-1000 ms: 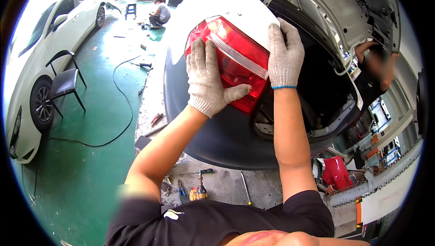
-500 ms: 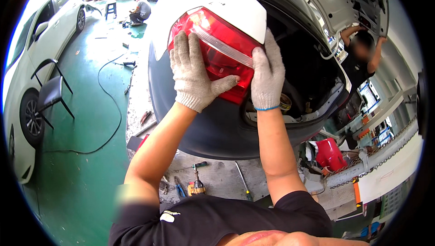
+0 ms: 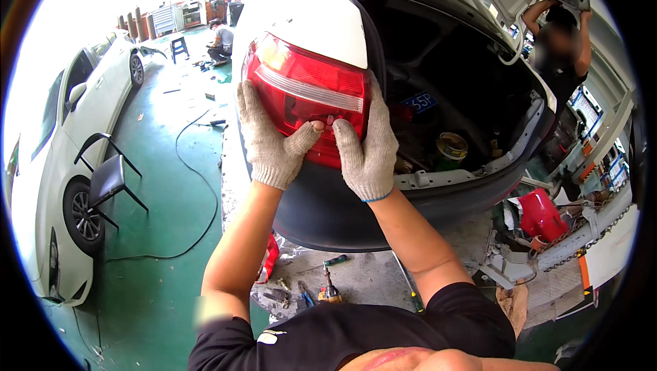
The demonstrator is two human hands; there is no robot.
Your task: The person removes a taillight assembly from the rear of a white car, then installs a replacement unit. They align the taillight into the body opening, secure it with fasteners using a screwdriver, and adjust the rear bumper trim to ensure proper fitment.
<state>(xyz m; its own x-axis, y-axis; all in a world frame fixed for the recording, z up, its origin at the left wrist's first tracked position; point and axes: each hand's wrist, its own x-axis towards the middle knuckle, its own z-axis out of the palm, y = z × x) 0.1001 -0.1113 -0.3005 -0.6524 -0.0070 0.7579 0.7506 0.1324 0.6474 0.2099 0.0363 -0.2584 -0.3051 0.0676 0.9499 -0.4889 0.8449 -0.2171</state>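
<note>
A red tail light [image 3: 304, 73] with a clear stripe sits at the rear corner of the white car [image 3: 308, 2], above the dark bumper [image 3: 321, 214]. My left hand [image 3: 274, 142], in a white knitted glove, clasps its lower left side, fingers along the outer edge and thumb across the lens. My right hand [image 3: 366, 145], gloved alike, wraps the edge beside the trunk opening, its thumb on the lower lens. The thumb tips are close to each other. Most of the right fingers' undersides are hidden.
The trunk [image 3: 438, 49] is open, with a round can [image 3: 452, 147] inside. A co-worker [image 3: 558, 46] reaches up to the raised lid; another crouches far left. A drill [image 3: 330, 289], pliers [image 3: 306, 294] and a screwdriver [image 3: 410, 289] lie below. A chair [image 3: 109, 176] stands left by a white car.
My right thumb has moved from the lamp's upper right edge down onto the lower lens. My left hand has shifted to the lamp's outer left edge. The whole view has shifted too.
</note>
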